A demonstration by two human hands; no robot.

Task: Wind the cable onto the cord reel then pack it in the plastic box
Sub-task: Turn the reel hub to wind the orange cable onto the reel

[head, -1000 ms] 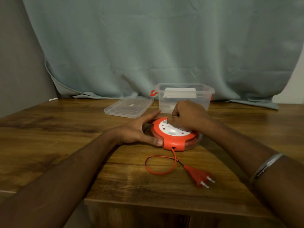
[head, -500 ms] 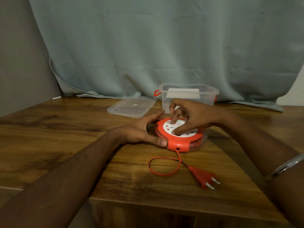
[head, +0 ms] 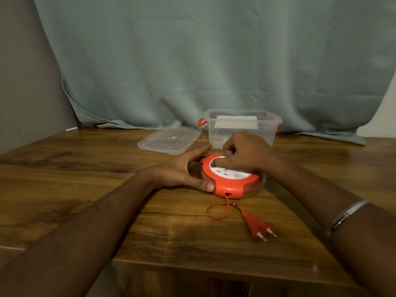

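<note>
cord reel [head: 230,186]: flat on worktop [head: 85,179]; your left hand [head: 182,172] grasps its rim, right hand [head: 246,157] clenched on its white hub; cable [head: 216,211] loop loose.

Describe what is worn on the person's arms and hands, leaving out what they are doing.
Both forearms are bare, with no sleeves in view. The left hand wears no ring, glove or watch that shows. The right hand is bare as well. The right forearm carries a thin silver-coloured metal bangle, a plain band with a groove along it. No other markings show.
</note>
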